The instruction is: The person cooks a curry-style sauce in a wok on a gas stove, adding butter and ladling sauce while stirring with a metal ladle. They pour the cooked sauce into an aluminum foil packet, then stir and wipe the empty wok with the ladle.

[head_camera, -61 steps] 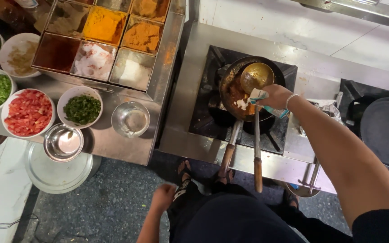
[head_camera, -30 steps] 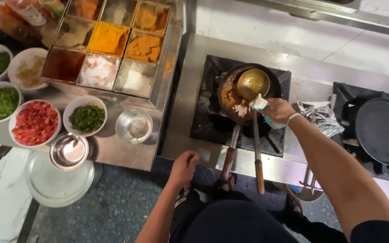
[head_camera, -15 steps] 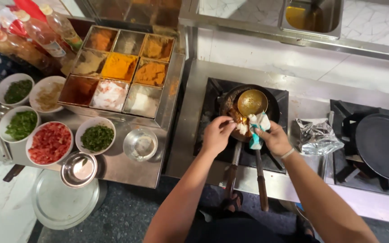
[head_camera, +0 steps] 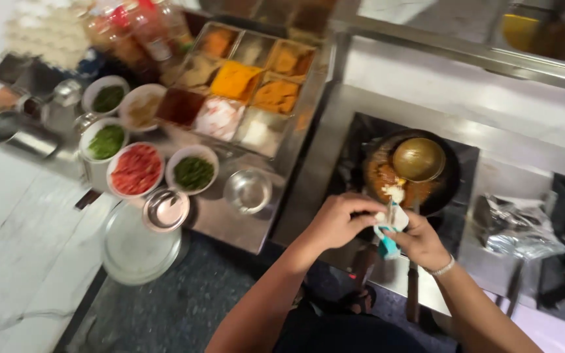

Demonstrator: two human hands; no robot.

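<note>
- Here, the left hand (head_camera: 340, 222) and right hand (head_camera: 420, 240) meet at the pan (head_camera: 410, 171) rim, fingers pinched on a small white-and-teal packet (head_camera: 390, 229).
- White contents drop into the orange sauce beside a ladle (head_camera: 418, 159).

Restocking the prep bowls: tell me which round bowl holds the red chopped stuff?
The white bowl between the two green-filled bowls, the only red one.
</note>
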